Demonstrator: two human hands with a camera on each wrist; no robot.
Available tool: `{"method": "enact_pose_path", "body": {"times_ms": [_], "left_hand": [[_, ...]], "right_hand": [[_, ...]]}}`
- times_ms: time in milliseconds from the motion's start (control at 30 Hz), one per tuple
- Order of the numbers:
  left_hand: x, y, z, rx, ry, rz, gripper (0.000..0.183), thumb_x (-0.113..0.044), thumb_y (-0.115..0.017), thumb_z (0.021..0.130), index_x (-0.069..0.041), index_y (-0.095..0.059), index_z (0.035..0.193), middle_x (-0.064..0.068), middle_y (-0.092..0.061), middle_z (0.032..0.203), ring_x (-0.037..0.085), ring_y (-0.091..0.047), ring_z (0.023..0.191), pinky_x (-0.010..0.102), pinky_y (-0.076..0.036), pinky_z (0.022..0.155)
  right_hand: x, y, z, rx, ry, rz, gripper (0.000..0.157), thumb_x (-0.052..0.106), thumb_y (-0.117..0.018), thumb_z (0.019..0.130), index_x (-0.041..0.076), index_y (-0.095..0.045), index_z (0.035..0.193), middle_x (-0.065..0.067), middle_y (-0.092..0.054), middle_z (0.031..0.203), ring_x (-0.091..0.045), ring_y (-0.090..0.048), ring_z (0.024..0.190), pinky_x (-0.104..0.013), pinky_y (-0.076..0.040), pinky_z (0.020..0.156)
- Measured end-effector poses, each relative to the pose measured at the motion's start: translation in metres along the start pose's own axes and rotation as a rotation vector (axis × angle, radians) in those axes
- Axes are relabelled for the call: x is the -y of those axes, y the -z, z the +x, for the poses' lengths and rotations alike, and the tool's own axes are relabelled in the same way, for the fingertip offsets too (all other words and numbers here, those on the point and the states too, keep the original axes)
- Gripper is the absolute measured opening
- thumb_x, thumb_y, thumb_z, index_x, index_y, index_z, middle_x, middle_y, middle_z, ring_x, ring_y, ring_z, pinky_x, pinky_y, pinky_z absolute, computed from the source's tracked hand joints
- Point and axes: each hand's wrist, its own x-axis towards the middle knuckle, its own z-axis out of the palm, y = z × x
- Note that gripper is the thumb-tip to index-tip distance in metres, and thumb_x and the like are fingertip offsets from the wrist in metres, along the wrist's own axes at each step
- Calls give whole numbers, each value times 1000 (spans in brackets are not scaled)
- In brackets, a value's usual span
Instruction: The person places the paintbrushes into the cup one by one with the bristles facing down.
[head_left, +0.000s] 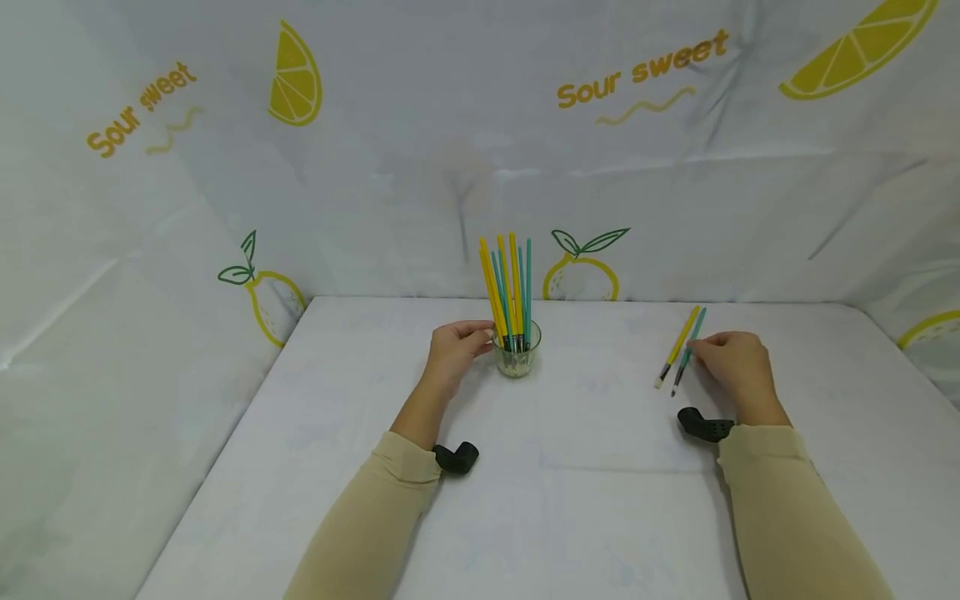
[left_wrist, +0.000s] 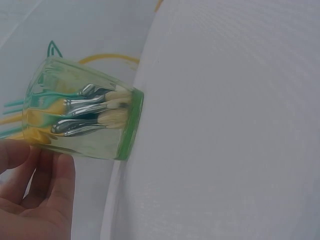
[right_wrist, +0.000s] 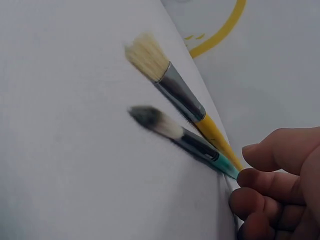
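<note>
A clear greenish glass cup [head_left: 516, 364] stands upright toward the back of the table, holding several yellow and teal paintbrushes [left_wrist: 112, 106], bristles down. My left hand [head_left: 455, 354] is at the cup's left side, thumb and fingertips gripping it by the rim. Off to the right, a yellow paintbrush [head_left: 678, 346] and a teal paintbrush [head_left: 684, 367] lie side by side, bristle ends toward me. My right hand [head_left: 738, 367] pinches the teal handle with curled fingers; in the right wrist view the fingertips hide part of that handle. The teal brush's bristles [right_wrist: 155, 122] have a dark tip.
A white cloth covers the table [head_left: 600, 525]. Behind it hangs a white backdrop [head_left: 420, 192] printed with lemons and lettering, meeting the table's back edge. Black wrist devices [head_left: 705, 425] sit at both sleeve cuffs.
</note>
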Motion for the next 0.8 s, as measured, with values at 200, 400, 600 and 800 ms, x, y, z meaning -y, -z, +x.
{"method": "enact_pose_path", "body": {"times_ms": [200, 400, 600, 800], "left_hand": [[0, 0, 0, 0, 0, 0, 21, -6, -63, 92, 4, -72, 108, 14, -68, 115, 18, -70, 94, 30, -60, 86], [-3, 0, -2, -4, 2, 9, 20, -6, -63, 92, 3, -72, 108, 13, -68, 115, 19, -70, 96, 29, -60, 85], [-3, 0, -2, 1, 6, -4, 20, -6, -64, 92, 4, -72, 107, 13, -68, 115, 18, -69, 96, 30, -60, 86], [-2, 0, -1, 1, 3, -15, 20, -4, -63, 92, 5, -71, 108, 15, -68, 114, 17, -69, 93, 32, -60, 88]], "right_hand": [[2, -4, -1, -25, 41, -59, 48, 35, -54, 97, -9, -67, 111, -27, -66, 107, -33, -57, 90, -38, -50, 69], [4, -5, -1, -18, 58, -82, 43, 34, -58, 95, -8, -68, 103, -24, -67, 100, -31, -56, 86, -32, -45, 62], [3, -6, 2, 11, 53, -116, 42, 36, -61, 93, -6, -69, 96, -21, -67, 93, -30, -56, 84, -33, -45, 61], [5, -6, 2, 21, 56, -147, 44, 34, -62, 91, -8, -70, 97, -24, -68, 95, -30, -58, 81, -32, -47, 59]]}}
